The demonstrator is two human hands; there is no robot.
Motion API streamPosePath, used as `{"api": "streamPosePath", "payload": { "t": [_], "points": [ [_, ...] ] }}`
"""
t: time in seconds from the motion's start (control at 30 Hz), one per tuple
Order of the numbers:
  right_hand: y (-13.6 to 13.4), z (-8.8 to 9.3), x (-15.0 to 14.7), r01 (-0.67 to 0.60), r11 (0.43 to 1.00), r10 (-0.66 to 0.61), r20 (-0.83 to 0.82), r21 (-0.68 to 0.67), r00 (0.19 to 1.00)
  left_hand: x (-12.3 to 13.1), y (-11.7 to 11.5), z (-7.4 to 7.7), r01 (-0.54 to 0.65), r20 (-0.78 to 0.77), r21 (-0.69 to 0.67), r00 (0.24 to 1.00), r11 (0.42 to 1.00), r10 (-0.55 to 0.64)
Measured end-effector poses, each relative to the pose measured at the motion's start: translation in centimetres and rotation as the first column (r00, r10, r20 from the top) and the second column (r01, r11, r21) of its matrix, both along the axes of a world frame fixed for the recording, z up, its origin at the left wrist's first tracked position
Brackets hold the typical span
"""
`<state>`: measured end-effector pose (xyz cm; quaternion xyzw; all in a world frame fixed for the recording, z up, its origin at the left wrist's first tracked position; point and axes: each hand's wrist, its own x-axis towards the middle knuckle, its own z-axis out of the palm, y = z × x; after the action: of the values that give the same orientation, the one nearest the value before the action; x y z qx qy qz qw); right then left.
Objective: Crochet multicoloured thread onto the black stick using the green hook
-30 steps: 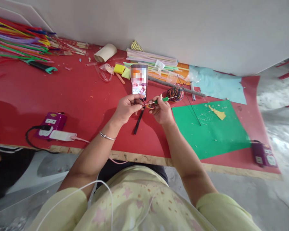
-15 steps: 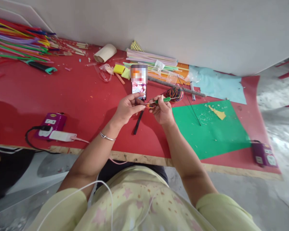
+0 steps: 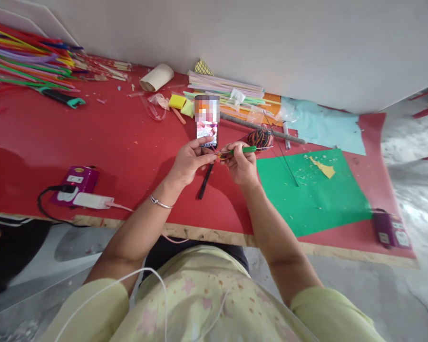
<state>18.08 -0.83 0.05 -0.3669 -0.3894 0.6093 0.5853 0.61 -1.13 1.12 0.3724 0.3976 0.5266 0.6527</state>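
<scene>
Close together over the red table, both hands work at a small piece of multicoloured yarn work (image 3: 220, 156). My left hand (image 3: 186, 164) is closed, pinching the yarn at its fingertips. In my right hand (image 3: 243, 166) is a crochet hook with a green handle (image 3: 248, 149), its thin metal tip pointing left into the yarn; the exact loop is too small to make out. Just behind my right hand lies a dark multicoloured ball of yarn (image 3: 261, 137). A lit phone (image 3: 207, 132) stands beyond my fingers, and a black strip (image 3: 205, 181) lies below them.
Pipe cleaners (image 3: 24, 57) are heaped at the left, near black-and-teal cutters (image 3: 60, 97). A cardboard tube (image 3: 157, 77) and straws (image 3: 224, 84) lie along the wall. On the right is a green sheet (image 3: 306, 199) with scraps. Purple power boxes (image 3: 80, 180) sit near both front corners.
The crochet hook has shifted slightly to the right and lies a little more level. My hands stay nearly in place, still holding the yarn and hook.
</scene>
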Motion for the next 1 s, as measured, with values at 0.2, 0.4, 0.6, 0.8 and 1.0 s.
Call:
{"api": "streamPosePath", "payload": {
  "t": [0.2,0.4,0.6,0.8,1.0],
  "points": [
    [0.11,-0.27,-0.11,0.013,1.0,-0.013,-0.006,0.007,1.0,0.18,-0.01,-0.15,-0.015,0.017,0.01,1.0,1.0,0.015],
    [0.4,-0.4,-0.15,0.005,0.999,-0.007,-0.036,-0.048,0.999,0.14,-0.05,-0.29,-0.015,-0.027,0.044,1.0,0.999,0.016],
    [0.45,-0.66,-0.08,-0.004,1.0,0.002,-0.056,-0.023,0.998,0.1,-0.04,-0.23,-0.013,-0.02,0.046,1.0,0.999,0.014],
    [0.43,-0.46,-0.02,0.01,0.999,-0.011,-0.029,-0.052,1.0,0.0,0.01,-0.37,-0.004,-0.058,0.073,0.998,0.997,0.008],
    [0.52,-0.22,0.05,-0.015,0.999,0.012,-0.059,-0.039,0.998,-0.08,0.02,-0.56,-0.003,-0.092,0.095,0.996,0.995,0.012]
  ]
}}
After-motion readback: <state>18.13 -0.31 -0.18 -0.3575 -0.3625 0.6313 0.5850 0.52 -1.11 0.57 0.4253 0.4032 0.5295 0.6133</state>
